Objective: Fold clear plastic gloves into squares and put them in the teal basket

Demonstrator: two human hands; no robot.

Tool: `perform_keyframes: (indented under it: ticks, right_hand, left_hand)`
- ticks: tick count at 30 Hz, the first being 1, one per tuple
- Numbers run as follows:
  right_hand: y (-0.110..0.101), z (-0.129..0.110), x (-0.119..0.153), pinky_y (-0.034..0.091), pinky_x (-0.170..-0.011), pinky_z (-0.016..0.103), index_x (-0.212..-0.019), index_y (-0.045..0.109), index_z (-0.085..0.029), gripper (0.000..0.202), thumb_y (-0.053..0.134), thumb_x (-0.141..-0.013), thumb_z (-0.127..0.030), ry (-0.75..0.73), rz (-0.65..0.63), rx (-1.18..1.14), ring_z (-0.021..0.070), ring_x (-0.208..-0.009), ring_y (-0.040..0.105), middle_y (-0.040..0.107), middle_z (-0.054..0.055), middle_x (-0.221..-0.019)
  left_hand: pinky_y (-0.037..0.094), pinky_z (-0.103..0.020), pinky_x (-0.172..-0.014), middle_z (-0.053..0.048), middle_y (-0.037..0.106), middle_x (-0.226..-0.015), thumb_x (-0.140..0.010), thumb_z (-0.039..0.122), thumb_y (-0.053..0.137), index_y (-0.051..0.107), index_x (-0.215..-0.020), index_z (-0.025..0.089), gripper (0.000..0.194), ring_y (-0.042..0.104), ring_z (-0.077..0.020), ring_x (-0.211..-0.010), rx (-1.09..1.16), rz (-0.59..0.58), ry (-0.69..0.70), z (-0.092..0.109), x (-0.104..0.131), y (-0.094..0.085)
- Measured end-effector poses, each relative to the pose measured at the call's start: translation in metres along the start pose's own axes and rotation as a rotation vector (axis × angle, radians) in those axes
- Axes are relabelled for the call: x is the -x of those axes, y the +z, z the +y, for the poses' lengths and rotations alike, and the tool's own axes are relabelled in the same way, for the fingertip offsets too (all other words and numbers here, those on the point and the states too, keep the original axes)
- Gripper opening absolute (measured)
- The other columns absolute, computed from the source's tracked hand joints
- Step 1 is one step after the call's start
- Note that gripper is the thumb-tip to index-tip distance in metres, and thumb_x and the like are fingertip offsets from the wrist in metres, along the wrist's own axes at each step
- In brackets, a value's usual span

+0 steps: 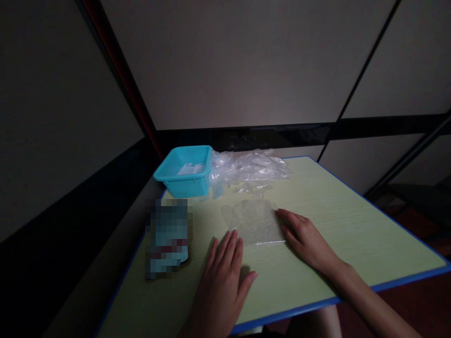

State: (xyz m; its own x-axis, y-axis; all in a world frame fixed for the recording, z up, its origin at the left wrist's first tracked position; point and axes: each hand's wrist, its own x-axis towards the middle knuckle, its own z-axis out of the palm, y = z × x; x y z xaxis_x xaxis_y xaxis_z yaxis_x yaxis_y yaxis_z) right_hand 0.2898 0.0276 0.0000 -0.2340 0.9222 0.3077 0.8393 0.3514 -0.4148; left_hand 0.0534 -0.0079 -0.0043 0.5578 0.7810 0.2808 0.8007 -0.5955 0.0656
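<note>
A clear plastic bag lies flat on the light green table. My left hand rests palm down, fingers stretched out, its fingertips at the bag's near left corner. At the bag's right edge is my right hand, on its side with the thumb apart from the fingers; nothing shows in its grasp. Behind the bag, more clear plastic bags are heaped in a crumpled pile.
A turquoise basket with a whitish item inside stands at the back left corner, touching the pile. A pixelated, phone-like object lies near the left edge. Blue edging rims the table, and cabinet panels rise behind it.
</note>
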Motion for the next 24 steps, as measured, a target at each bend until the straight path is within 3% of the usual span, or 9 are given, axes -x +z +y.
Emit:
perform_keyframes:
  ticks: [24]
  right_hand:
    - [-0.0031, -0.0021, 0.0004, 0.039, -0.095, 0.038, -0.12, 0.044, -0.013, 0.038, 0.039, -0.083, -0.016, 0.029, -0.001, -0.031, 0.0212, -0.108, 0.051, 0.056, 0.011, -0.117]
  left_hand:
    - [0.032, -0.049, -0.101, -0.013, 0.036, -0.138, -0.088, 0.039, 0.04, 0.036, -0.129, 0.01, 0.05, 0.031, -0.0255, -0.128, -0.005, 0.022, 0.018, -0.001, 0.0014, 0.0009]
